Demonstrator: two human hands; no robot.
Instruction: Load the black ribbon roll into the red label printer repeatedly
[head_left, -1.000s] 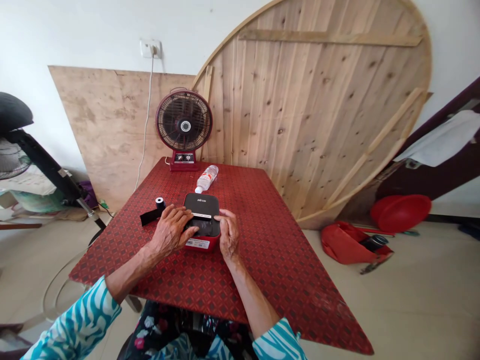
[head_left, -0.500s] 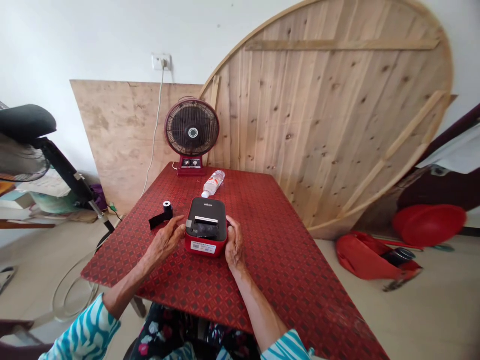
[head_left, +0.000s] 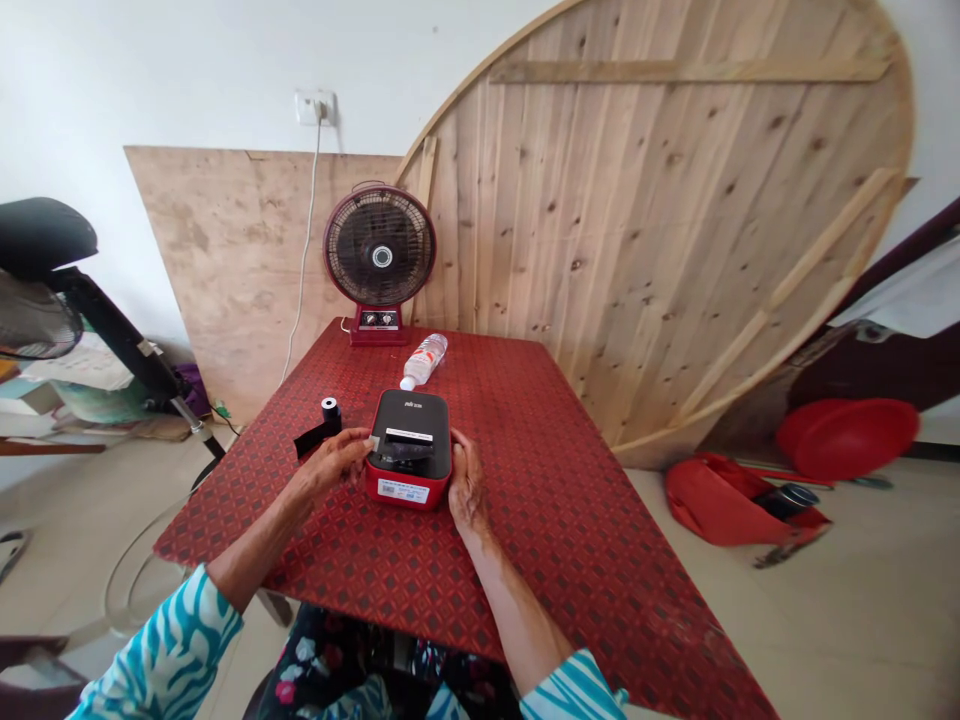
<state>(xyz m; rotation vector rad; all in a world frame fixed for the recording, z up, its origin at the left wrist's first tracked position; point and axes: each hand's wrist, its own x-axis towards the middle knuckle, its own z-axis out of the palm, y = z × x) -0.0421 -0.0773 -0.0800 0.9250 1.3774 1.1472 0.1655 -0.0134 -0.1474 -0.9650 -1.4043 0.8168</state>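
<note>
Lying between the two hands on the red patterned table (head_left: 555, 520): one black-topped red box (head_left: 409, 455), white label (head_left: 403, 492) on its near side. Left hand (head_left: 334, 463): at the box's left edge, fingers partly bent, fingertips at a pale patch (head_left: 373, 443); whether pinching, cannot be told. Right hand (head_left: 468, 485): partly curled, touching the box's right side; whether gripping, not discernible. Bottle (head_left: 425, 361): lying just beyond the box.

box (head_left: 412, 420): matt black plastic top, smooth red sides; bottle (head_left: 425, 361): clear plastic; round panel (head_left: 592, 220): knotty wood
</note>
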